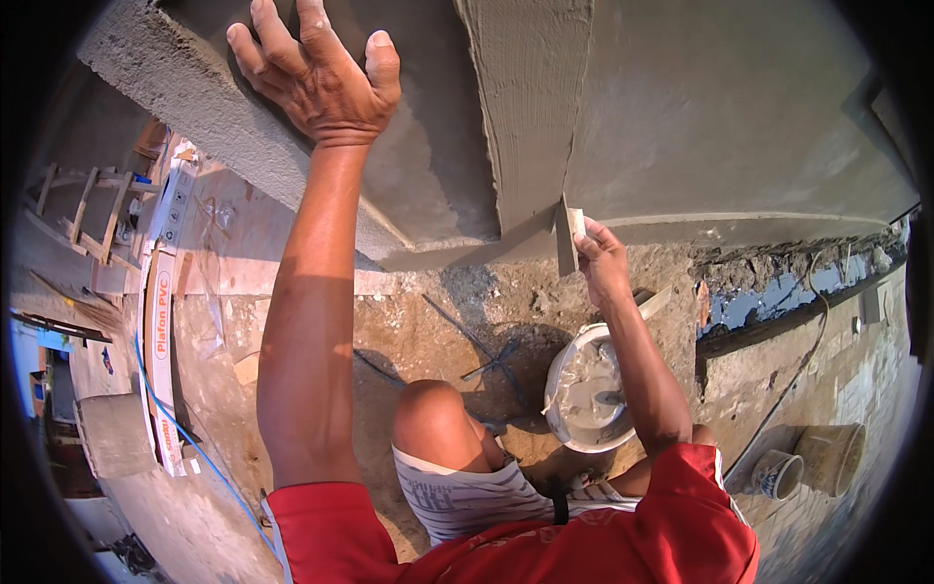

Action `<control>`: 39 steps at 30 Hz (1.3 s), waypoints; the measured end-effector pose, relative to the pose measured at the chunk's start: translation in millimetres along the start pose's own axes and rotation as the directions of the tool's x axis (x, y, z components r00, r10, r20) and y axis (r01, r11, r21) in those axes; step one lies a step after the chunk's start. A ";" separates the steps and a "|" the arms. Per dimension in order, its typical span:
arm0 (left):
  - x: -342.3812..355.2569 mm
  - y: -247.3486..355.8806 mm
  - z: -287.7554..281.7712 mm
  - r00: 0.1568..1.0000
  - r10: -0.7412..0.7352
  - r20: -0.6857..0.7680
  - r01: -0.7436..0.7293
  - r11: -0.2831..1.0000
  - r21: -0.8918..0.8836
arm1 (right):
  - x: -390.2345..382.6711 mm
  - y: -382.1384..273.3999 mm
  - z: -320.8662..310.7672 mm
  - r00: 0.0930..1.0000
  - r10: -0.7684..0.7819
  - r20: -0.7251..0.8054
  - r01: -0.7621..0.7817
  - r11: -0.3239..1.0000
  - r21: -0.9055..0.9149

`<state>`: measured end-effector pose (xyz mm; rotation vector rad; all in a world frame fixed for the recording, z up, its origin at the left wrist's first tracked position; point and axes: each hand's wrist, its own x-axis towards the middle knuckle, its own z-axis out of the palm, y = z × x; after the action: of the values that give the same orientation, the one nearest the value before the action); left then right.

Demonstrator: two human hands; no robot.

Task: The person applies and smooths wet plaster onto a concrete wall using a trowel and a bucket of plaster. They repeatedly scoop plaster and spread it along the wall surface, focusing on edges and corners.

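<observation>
My left hand [326, 78] is spread open high on the grey plastered wall [428, 117], over a recessed panel. My right hand [603, 261] grips a flat trowel [567, 238] with a pale handle part. Its thin blade stands on edge against the lower end of a raised, ridged plaster strip [535, 107]. Below that hand, a pale bucket [559, 414] holds wet grey mortar [591, 384]; my right forearm passes over its edge. Something half sunk in the mortar is too unclear to name.
A trench with dark water [778, 292] runs along the wall at right. Two small buckets [778, 475] [832, 457] stand at lower right. Long white cartons [163, 341], a blue hose [190, 438] and a wooden ladder-like frame [102, 214] lie at left. Blue cord [496, 360] crosses the dirt.
</observation>
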<state>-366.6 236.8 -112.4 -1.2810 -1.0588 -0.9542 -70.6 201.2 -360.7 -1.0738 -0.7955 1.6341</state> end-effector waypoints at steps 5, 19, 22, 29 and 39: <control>1.7 1.3 -2.9 1.000 -0.002 0.008 0.002 1.000 0.018 | -8.2 -26.2 12.0 0.998 -0.068 0.014 0.068 0.997 -0.026; 2.3 4.1 -3.4 0.999 -0.044 0.001 0.044 0.999 -0.002 | -29.4 -94.8 46.2 0.979 -0.203 0.023 0.203 0.979 0.008; 1.4 3.6 -3.9 0.999 -0.049 0.002 0.049 0.999 -0.005 | -36.1 -111.2 55.6 0.973 -0.221 0.059 0.221 0.975 0.005; 0.3 4.0 -4.5 0.998 -0.070 0.011 0.070 0.997 -0.028 | -43.5 -143.7 71.9 0.946 -0.321 0.046 0.322 0.947 -0.004; 1.2 6.2 -6.7 0.996 -0.091 0.025 0.092 0.995 -0.041 | -60.9 -197.6 96.5 0.889 -0.452 0.068 0.456 0.888 -0.060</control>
<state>-359.8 230.6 -112.7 -1.2898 -1.1288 -1.0369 -78.1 201.7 -132.7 -0.8167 -1.0613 1.2426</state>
